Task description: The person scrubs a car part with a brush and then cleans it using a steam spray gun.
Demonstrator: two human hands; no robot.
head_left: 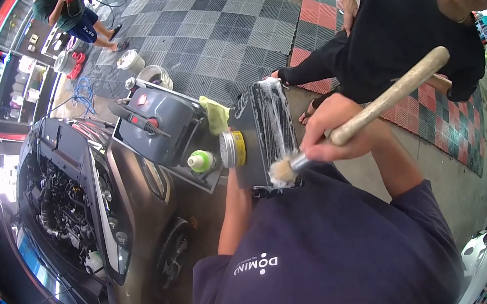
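My right hand point(345, 129) is closed round a brush with a long, worn wooden handle point(393, 95) and a metal collar. Its pale bristles point(283, 170), covered in white lather, press on the near end of a dark, flat, ribbed panel point(267, 121). White foam streaks run along the panel's length. My left forearm point(236, 211) reaches up to the panel's left side, where the hand and its fingers are hidden behind the panel and a round tin with a yellow label point(234, 148). What the left hand grips cannot be made out.
Left of the panel, a grey machine point(160, 123) stands on a cart with a green-capped bottle point(200, 161) and a yellow-green cloth point(215, 114). A car with its hood up point(134, 209) is at left. One person point(410, 19) stands close at right, another point(75, 17) far left.
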